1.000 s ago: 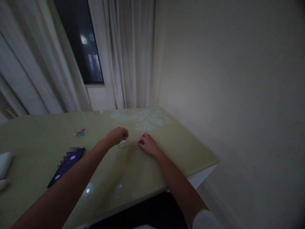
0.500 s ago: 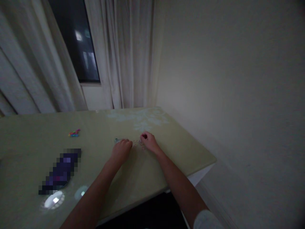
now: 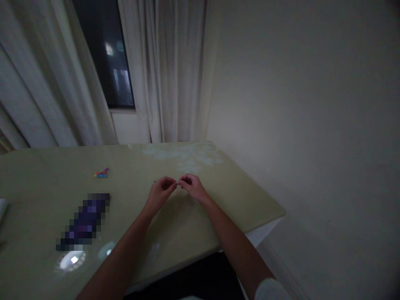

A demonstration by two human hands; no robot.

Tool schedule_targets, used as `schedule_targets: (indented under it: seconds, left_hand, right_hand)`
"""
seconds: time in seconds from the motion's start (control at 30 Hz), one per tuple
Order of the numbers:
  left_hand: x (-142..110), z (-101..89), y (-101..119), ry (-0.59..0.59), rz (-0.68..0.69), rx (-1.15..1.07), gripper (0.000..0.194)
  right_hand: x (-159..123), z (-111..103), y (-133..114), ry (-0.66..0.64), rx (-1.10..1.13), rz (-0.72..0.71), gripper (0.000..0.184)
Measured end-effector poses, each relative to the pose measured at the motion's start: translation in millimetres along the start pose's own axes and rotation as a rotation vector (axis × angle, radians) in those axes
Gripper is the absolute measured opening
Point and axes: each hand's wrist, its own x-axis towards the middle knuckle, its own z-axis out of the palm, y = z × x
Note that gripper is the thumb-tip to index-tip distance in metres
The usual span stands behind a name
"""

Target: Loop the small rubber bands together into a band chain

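Note:
Above the table my left hand (image 3: 161, 191) is closed in a pinch, thumb against fingers. Facing it, my right hand (image 3: 193, 186) is pinched too, and the two sets of fingertips almost meet. A tiny pale thing seems to be between them, too small to name. Just below the fingertips, several small pale pieces (image 3: 179, 189) lie on the tabletop, partly hidden by the hands. A bit of a small flat item shows behind my left hand, mostly covered.
A small heap of brightly coloured pieces (image 3: 101, 173) lies on the pale glossy table (image 3: 243, 196) to the left. Nearer stands a blurred-out dark purple item (image 3: 86, 223). A white object (image 3: 2, 207) shows at the left edge. Curtains (image 3: 175, 71) and a wall (image 3: 296, 104) border the table.
My left hand has lifted and turned from lying over the table to a pinch, meeting my right hand's fingertips. The view has shifted slightly left.

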Motion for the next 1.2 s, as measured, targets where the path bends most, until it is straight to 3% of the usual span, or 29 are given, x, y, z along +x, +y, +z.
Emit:
schedule_targets:
  seconds: [0.17,0.4,0.57,0.8,1.0,1.2]
  left_hand:
    - [-2,-1.7,0,-0.004,-0.008,-0.103,0.027]
    - [-2,-3.7,3,-0.022,-0.020,-0.086,0.023]
    - [-2,-9.8,2,0.055,-0.032,-0.073,0.024]
    - [-1,-11.0,-4,0.064,-0.039,-0.093,0.023]
    - [0,-10.1,-9,0.036,-0.036,-0.108,0.024]
    - [-1,-4.2,-9,-0.019,-0.025,-0.137,0.024]
  right_hand:
    - [-1,3,-1,-0.020,-0.005,-0.035,0.024]
    - [0,-2,-1,-0.056,-0.146,-0.053,0.021]
    - [-3,-12,1,-0.077,-0.369,-0.058,0.003]
    - [-7,-9,3,-0.126,-0.555,-0.066,0.014]
    - [-3,-10,3,-0.022,-0.479,-0.050,0.005]
    - [-2,-6,-2,-0.087,-0.284,-0.058,0.022]
